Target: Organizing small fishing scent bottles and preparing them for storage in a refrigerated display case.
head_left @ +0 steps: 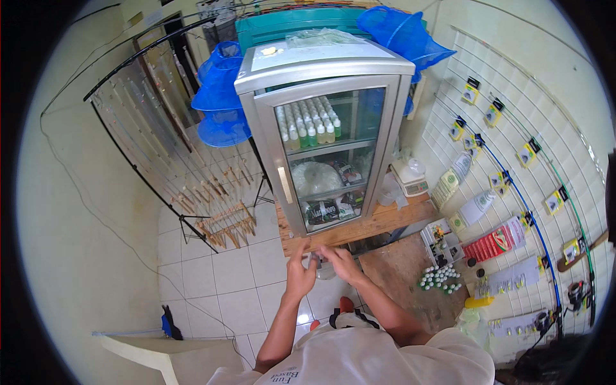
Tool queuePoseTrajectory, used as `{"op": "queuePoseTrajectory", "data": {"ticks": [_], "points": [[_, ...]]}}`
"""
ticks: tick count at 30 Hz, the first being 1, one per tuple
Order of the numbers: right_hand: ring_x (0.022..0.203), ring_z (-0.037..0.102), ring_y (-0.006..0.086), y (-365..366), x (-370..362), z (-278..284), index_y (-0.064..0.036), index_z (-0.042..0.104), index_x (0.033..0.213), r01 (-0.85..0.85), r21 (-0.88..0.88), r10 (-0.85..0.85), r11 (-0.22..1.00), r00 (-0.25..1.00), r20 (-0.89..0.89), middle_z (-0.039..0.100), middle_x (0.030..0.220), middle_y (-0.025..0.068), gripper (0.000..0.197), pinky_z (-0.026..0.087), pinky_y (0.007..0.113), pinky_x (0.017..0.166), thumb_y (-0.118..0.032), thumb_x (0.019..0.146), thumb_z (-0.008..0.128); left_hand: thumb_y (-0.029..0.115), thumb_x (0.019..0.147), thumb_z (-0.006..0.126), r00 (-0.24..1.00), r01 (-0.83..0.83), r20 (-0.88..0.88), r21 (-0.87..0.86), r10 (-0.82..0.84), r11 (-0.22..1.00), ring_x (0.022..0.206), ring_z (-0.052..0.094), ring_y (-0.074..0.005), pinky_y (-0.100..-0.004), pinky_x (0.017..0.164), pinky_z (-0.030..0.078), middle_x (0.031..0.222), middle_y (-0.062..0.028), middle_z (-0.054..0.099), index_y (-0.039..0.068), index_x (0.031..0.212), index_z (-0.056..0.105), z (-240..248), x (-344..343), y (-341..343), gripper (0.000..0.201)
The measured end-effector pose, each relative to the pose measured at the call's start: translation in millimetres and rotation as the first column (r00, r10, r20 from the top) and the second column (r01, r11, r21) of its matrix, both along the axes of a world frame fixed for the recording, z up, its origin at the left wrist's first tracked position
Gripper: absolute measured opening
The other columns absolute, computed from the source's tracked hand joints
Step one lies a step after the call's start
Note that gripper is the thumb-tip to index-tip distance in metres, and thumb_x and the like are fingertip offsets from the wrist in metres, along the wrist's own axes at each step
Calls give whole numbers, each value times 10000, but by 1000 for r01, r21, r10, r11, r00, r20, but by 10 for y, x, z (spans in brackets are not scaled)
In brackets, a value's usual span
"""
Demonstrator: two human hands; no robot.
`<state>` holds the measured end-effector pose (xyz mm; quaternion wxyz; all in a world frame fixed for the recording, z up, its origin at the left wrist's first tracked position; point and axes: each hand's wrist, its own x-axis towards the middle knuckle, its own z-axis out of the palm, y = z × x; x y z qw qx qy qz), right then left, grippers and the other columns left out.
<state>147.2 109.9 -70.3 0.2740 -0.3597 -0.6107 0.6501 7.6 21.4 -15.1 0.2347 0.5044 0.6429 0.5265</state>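
Observation:
My left hand (299, 274) and my right hand (341, 264) are close together in front of the wooden table's edge (294, 248). Between them hangs a small see-through object (326, 272), rounded at its lower end; its exact kind is too small to tell. Bent fingers of both hands meet around its upper part, which they partly hide. Just beyond stands a glass-door cabinet (269, 128), its door closed. Inside are rows of small bottles (311, 125) with white caps, a clear plastic bundle (314, 178) and dark packages (327, 210).
At right, a lower wooden table (391, 273) bears small white-capped bottles (439, 278) and a divided box (443, 240). A scale (410, 179) stands beside the cabinet. Packaged goods hang on a wire grid (513, 167). Blue nets (221, 96) and a rod rack (147, 173) are left.

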Motion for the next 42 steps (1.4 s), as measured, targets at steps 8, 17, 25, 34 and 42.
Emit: {"op": "queuePoseTrajectory", "data": {"ticks": [8,17,25,34,42], "points": [[1057,698,213,-1039,1068,-302,37,672,1231,134,-189,-106,973,983,153,706,1190,123,364,539,321,867,-231,1032,530,52,894,643,943,321,149,-182,-297,929,1060,706,-257,-363,931,536,1100,-144,735,26,1241,640,-412,327,-609,347],[1030,710,208,-1698,1766,-342,21,667,1228,428,-399,-378,811,904,201,718,1159,103,367,537,310,843,-263,1023,560,60,892,643,770,638,231,-281,-594,717,1028,705,-206,-330,931,532,1113,-132,734,-11,1239,631,-352,810,-791,354],[1041,706,214,-1819,2283,-291,28,645,1254,549,-356,-512,756,835,200,707,1194,116,368,525,321,856,-243,1027,543,100,912,657,667,741,183,-263,-723,617,1041,703,-199,-344,920,532,1117,-120,737,9,1245,638,-492,1363,-672,346],[1051,698,210,-1795,3136,-491,40,619,1284,621,-342,-618,705,775,132,689,1227,125,374,525,306,860,-226,1035,536,122,930,675,582,798,201,-329,-788,505,1026,709,-214,-345,924,528,1090,-121,743,11,1217,644,-536,2208,-319,309],[1002,697,165,-1889,3667,-642,18,665,1246,732,-253,-726,633,675,135,718,1156,94,323,535,283,825,-176,995,604,140,944,665,435,872,268,-364,-860,328,1087,678,-229,-357,942,517,1165,-138,715,23,1231,644,-714,2946,-147,311]]}}
